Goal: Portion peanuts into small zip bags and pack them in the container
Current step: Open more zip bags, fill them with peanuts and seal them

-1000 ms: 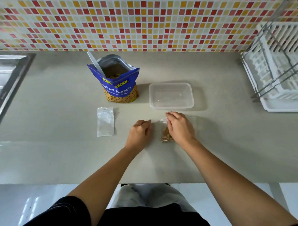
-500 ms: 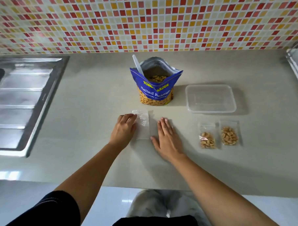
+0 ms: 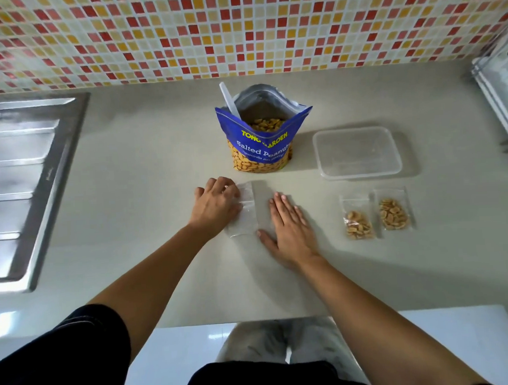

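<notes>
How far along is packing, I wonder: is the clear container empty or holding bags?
Empty: the clear container shows only its bare bottom; both filled bags lie outside it.

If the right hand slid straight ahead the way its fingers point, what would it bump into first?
Probably the standing peanut bag: the right hand lies flat, fingers aimed at its base, bare counter between.
</notes>
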Action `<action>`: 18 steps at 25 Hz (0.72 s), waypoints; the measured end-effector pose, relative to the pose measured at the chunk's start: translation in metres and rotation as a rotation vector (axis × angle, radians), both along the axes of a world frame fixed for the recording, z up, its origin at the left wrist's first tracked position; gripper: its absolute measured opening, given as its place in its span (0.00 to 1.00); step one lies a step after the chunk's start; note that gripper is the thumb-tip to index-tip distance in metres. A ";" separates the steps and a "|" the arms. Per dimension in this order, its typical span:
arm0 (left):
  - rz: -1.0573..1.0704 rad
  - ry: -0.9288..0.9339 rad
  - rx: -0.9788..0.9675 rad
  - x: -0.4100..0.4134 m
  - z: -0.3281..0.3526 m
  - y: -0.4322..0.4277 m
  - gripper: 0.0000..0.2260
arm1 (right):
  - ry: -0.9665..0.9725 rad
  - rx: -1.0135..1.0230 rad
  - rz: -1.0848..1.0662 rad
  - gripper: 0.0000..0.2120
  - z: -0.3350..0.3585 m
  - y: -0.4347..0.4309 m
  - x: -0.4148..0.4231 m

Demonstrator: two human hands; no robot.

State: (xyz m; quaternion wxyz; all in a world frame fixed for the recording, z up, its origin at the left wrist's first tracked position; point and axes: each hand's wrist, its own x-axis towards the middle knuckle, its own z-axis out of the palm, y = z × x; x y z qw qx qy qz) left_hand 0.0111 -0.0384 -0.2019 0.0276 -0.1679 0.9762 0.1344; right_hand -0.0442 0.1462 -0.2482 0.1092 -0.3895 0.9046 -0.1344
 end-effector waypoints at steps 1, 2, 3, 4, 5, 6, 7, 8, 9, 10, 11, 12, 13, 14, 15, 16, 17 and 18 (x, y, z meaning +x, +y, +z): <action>-0.017 0.015 -0.013 0.000 0.000 -0.001 0.11 | -0.005 0.010 0.008 0.39 0.000 0.000 0.000; -0.029 0.029 -0.023 0.000 -0.001 -0.002 0.10 | -0.004 0.019 0.010 0.39 -0.001 0.001 0.000; -0.040 0.036 -0.033 0.000 -0.001 -0.002 0.10 | 0.004 0.024 0.005 0.39 -0.001 0.001 -0.001; -0.053 0.039 -0.045 0.001 -0.002 -0.002 0.12 | 0.016 0.022 0.001 0.39 -0.001 0.001 -0.001; -0.075 0.038 -0.063 0.003 -0.002 -0.001 0.14 | 0.024 0.022 0.001 0.39 -0.001 0.001 -0.001; -0.095 0.034 -0.082 0.004 -0.002 -0.001 0.16 | 0.027 0.028 0.006 0.39 -0.001 0.001 -0.001; -0.110 0.045 -0.093 0.005 -0.001 -0.002 0.16 | 0.024 0.026 0.010 0.39 -0.001 0.001 0.000; -0.122 0.070 -0.085 0.004 0.002 -0.003 0.15 | 0.008 0.012 0.015 0.39 -0.002 0.001 -0.001; -0.130 0.109 -0.053 0.004 0.007 -0.004 0.12 | -0.021 -0.008 0.014 0.39 0.000 0.001 -0.003; -0.141 0.154 0.017 0.005 0.013 -0.005 0.09 | -0.064 -0.036 0.000 0.40 0.003 0.000 -0.004; -0.151 0.186 0.128 0.004 0.022 -0.006 0.06 | -0.128 -0.094 -0.032 0.40 0.006 -0.001 -0.006; -0.137 0.198 0.263 0.004 0.031 -0.006 0.04 | -0.229 -0.197 -0.087 0.39 0.011 -0.003 -0.006; -0.100 0.191 0.384 0.004 0.038 -0.006 0.03 | -0.373 -0.340 -0.172 0.36 0.015 -0.005 -0.006; -0.043 0.179 0.458 0.003 0.044 -0.005 0.02 | -0.526 -0.501 -0.271 0.31 0.021 -0.007 -0.004; 0.031 0.181 0.523 0.002 0.048 -0.004 0.02 | -0.664 -0.636 -0.373 0.22 0.026 -0.009 -0.001; 0.112 0.194 0.613 0.001 0.050 -0.004 0.03 | -0.759 -0.729 -0.467 0.14 0.030 -0.012 0.001; 0.193 0.209 0.731 0.001 0.052 -0.004 0.04 | -0.828 -0.815 -0.548 0.08 0.033 -0.015 0.003; 0.255 0.222 0.846 0.000 0.054 -0.004 0.06 | -0.882 -0.900 -0.616 0.07 0.035 -0.016 0.002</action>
